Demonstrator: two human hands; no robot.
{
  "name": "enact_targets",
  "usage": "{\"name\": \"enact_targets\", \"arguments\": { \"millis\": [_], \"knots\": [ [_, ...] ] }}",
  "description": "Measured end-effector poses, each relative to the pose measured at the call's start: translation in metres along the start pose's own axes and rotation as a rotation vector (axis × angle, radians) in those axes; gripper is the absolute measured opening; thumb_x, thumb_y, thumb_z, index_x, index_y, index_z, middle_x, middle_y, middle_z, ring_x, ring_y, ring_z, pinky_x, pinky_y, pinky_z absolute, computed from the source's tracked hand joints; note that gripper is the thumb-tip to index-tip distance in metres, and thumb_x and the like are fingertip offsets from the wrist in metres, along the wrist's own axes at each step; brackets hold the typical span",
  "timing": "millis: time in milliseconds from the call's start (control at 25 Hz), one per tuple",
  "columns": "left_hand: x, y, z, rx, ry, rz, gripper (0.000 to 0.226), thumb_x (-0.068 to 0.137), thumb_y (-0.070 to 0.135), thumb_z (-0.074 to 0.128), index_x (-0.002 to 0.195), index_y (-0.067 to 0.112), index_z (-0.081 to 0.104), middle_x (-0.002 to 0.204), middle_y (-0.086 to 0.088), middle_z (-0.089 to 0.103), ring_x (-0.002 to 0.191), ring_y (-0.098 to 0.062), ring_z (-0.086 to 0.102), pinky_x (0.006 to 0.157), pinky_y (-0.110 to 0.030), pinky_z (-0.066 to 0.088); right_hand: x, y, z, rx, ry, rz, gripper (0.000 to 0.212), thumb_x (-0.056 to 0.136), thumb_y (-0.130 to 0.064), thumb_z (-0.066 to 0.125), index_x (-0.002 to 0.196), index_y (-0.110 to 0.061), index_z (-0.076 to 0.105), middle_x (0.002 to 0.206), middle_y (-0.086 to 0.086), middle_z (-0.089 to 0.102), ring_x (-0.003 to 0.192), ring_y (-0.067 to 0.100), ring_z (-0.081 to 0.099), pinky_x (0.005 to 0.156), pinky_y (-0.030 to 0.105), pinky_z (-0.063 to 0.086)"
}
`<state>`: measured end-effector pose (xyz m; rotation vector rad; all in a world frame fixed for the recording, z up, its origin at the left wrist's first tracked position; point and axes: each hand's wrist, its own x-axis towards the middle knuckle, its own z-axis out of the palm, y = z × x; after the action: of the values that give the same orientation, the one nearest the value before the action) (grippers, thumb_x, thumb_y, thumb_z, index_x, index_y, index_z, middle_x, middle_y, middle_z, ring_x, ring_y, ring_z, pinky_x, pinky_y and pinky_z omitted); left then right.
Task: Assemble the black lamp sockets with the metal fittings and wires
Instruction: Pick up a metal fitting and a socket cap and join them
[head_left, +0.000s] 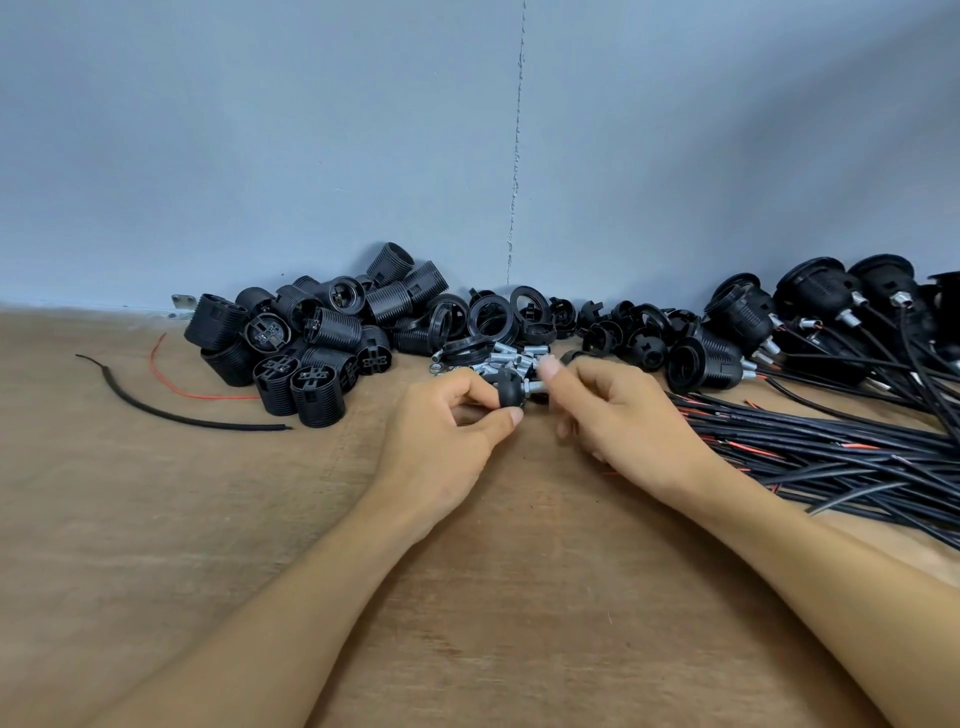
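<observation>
- Caught the left hand (441, 431) at dead centre of the wooden table (467, 597), thumb and curled fingers clamped on a small black socket cap (508, 393).
- Saw a short threaded metal fitting (535, 385) poking out of that cap toward 3 o'clock.
- Found the right hand (613, 410) at 3 o'clock of the cap, fingers curled, index tip blurred right at the fitting's end.
- Could not tell whether that hand pinched the fitting or only touched it.
- Spotted a loose heap of fittings (511, 356) just past the hands at 12 o'clock, touching the pile behind it.
- Picked out black rings (488, 317) farther back at 12 o'clock, close to the blue-grey wall (311, 130).
- Noted a big pile of threaded socket bodies (311, 338) at 10 o'clock, some upright, some on their sides.
- Made out more spare caps (623, 332) at 1 o'clock, between the rings and the finished pieces.
- Clocked the assembled sockets (779, 322) at 2 o'clock, metal ends and wires trailing from them.
- Tracked a thick wire bundle (831, 452) fanning across the table at 3 o'clock, just beside the right wrist, red strands showing through.
- Saw a loose black wire (156, 408) and a thin red wire (176, 384) at 9 o'clock, well apart from both hands.
</observation>
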<state>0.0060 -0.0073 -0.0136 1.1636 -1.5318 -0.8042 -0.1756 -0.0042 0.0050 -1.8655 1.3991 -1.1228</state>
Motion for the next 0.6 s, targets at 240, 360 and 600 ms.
{"name": "enact_targets", "arguments": {
  "millis": [240, 360, 600],
  "knots": [
    [-0.0011, 0.0003, 0.0004, 0.015, -0.024, 0.018, 0.024, 0.08, 0.019, 0.084, 0.07, 0.033, 0.069, 0.067, 0.014, 0.071, 0.062, 0.003, 0.064, 0.057, -0.007, 0.042, 0.0016, 0.0026, 0.0, -0.028, 0.014, 0.002, 0.044, 0.099, -0.053, 0.048, 0.076, -0.019, 0.065, 0.064, 0.001, 0.067, 0.047, 0.001, 0.05, 0.058, 0.022, 0.037],
    [0.0, -0.001, 0.0003, -0.004, -0.011, 0.015, 0.022, 0.08, 0.018, 0.084, 0.071, 0.032, 0.07, 0.07, 0.012, 0.073, 0.064, 0.001, 0.067, 0.057, -0.009, 0.043, 0.001, 0.003, 0.0005, -0.017, -0.013, -0.017, 0.022, 0.094, -0.044, 0.06, 0.086, -0.024, 0.063, 0.072, -0.001, 0.066, 0.052, 0.003, 0.049, 0.059, 0.027, 0.041],
    [-0.0001, -0.0023, 0.0002, -0.003, -0.023, 0.018, 0.022, 0.08, 0.018, 0.085, 0.071, 0.033, 0.07, 0.07, 0.012, 0.074, 0.063, 0.001, 0.066, 0.057, -0.009, 0.044, 0.0001, 0.0007, 0.0005, 0.021, 0.002, -0.01, 0.028, 0.097, -0.045, 0.058, 0.083, -0.021, 0.062, 0.063, -0.004, 0.061, 0.046, 0.01, 0.051, 0.051, 0.024, 0.042]
  ]
}}
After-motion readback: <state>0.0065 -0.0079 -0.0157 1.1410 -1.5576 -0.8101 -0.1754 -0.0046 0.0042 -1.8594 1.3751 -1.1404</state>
